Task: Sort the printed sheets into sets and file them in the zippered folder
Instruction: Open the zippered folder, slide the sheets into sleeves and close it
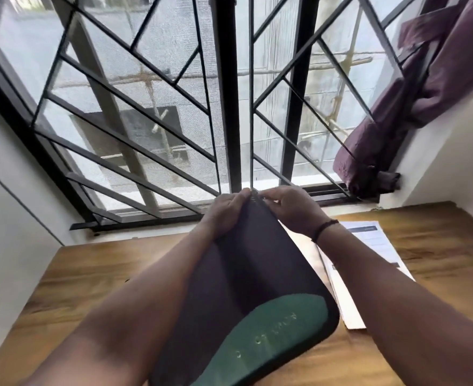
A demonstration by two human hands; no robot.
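Home room, wooden desk point(96, 274) under barred window point(146, 107), purple curtain point(413, 87) tied aside, white walls

Wooden table point(96, 274) standing under big window point(174, 107) with black diagonal metal grille point(135, 126). Daylight coming in. Purple curtain point(413, 87) hanging bunched at right. White walls point(12, 218) flanking both sides.

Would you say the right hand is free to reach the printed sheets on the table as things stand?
Probably not at once: the right hand is pinching the top edge of the zippered folder together with the left hand. The printed sheets lie uncovered just under its forearm, so nothing blocks them once it lets go.
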